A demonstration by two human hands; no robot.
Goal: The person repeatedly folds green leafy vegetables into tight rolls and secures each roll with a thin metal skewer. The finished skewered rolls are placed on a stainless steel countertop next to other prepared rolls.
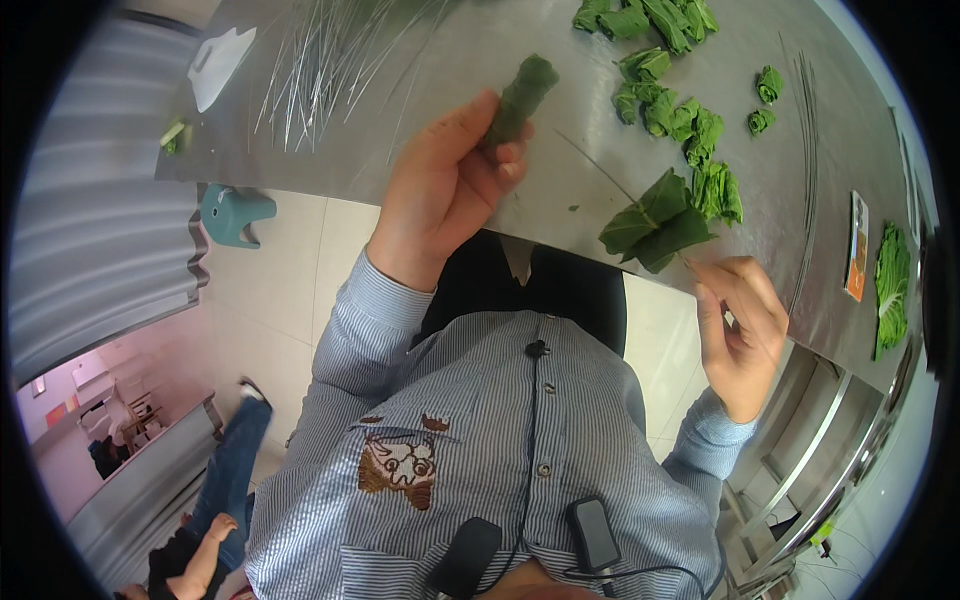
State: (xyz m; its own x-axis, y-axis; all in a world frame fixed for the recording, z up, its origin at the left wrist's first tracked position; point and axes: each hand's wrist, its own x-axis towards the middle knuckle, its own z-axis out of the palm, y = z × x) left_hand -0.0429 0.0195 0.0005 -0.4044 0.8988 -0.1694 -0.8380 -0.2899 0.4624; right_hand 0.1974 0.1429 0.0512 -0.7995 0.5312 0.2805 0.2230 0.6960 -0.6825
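My left hand (457, 169) holds a rolled green leaf (525, 94) upright above the metal table (555, 202). To the right, my right hand (742, 322) pinches the near end of a thin metal skewer (600, 166) between thumb and fingers. A folded green leaf (660, 221) is threaded on that skewer, whose far end points up and left over the table. Just beyond it lie several rolled leaves (705, 135) in a loose line, with more bundles (645, 19) at the far edge of view.
Many thin metal skewers (322, 67) lie at the upper left by a white plastic piece (220, 66). Further skewers (808, 150), a small orange-and-white packet (856, 247) and a flat leaf (892, 292) lie right. A teal stool (234, 217) stands below; another person (217, 510) is lower left.
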